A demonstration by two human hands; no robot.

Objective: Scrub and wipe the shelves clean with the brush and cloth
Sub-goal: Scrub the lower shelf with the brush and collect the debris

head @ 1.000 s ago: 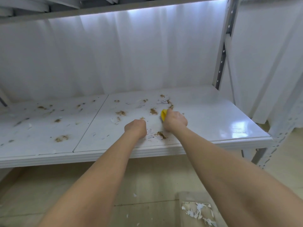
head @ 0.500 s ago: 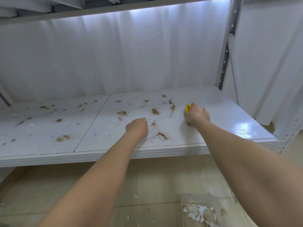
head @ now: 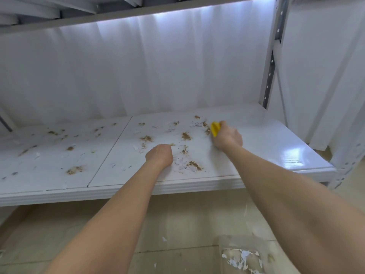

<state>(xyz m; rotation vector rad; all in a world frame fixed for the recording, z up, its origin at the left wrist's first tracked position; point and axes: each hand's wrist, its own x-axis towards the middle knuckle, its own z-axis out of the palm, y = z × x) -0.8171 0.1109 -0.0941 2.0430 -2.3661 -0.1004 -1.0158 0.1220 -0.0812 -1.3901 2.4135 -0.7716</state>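
1. The shelf (head: 276,147) is stretching low and wide in front of the person. Its right end is shining bare while its middle and left are carrying dirt, so the scrubbing is probably working leftward from that clean end.
2. A clear tray (head: 243,258) is sitting on the floor below the shelf's front edge, holding white flakes. It is likely waiting there to catch whatever gets swept off.
3. The left hand (head: 159,155) is resting on the shelf near the front, curled into a fist with nothing showing out of it. It seems to be bracing the person's lean.
4. The right hand (head: 227,137) is wrapping its fingers over the brush (head: 215,129) and bearing down, right where the clean surface is meeting the soiled part.
5. The yellow brush is lying mostly under that hand, with only its left end showing, just beside a brown smear.
6. Brown patches (head: 186,136) and paper scraps (head: 181,162) are lying between the hands and further left, not yet cleared. The cloth is not showing anywhere.
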